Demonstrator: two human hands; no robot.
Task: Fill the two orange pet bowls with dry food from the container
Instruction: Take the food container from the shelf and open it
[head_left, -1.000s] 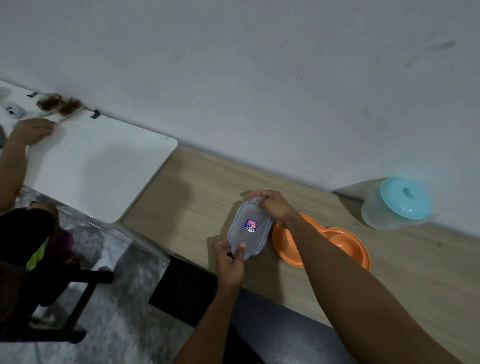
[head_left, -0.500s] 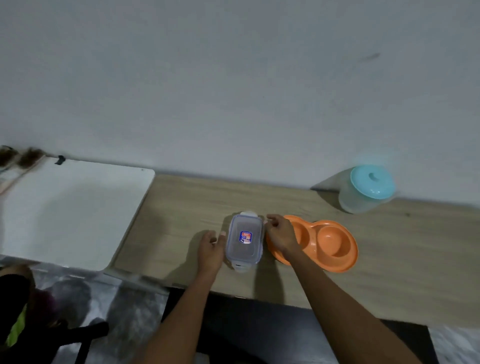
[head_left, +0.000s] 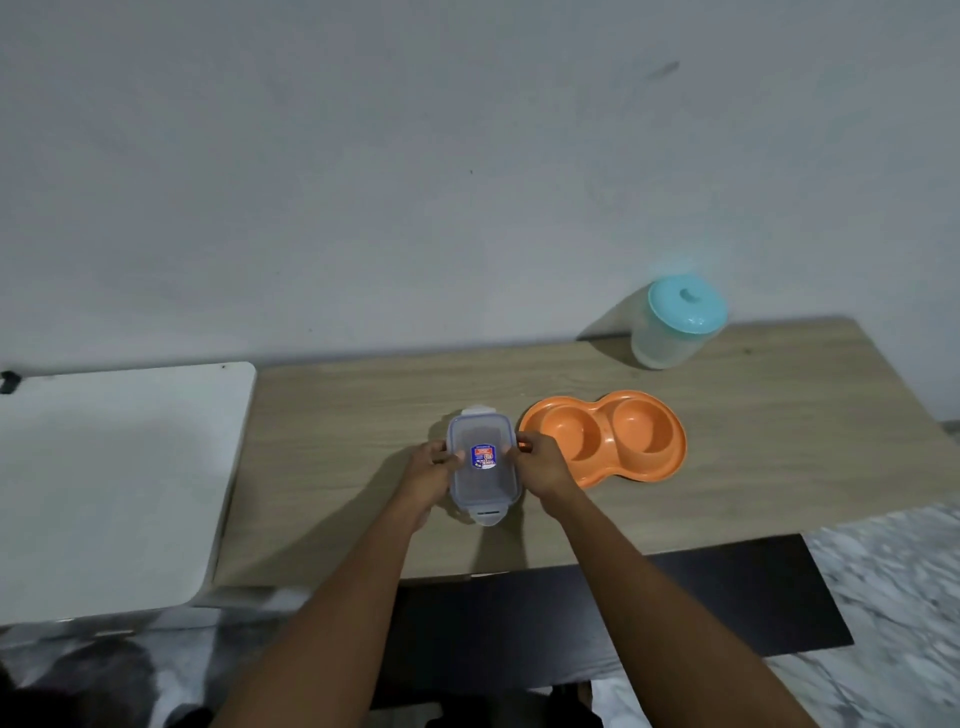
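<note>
Both hands are on the container, which sits on the wooden surface near its front edge. The left hand grips its left long side, fingers curled onto the lid; the right hand grips the right long side the same way. The lid is on, clear with a blue rim and a small blue and red label in the middle, and a clip tab sticks out at each short end. Just to the right, nearly touching the right hand, lies the orange double bowl, both wells empty. Farther back by the wall stands a frosted jar with a turquoise lid. A white board adjoins the surface on the left.
</note>
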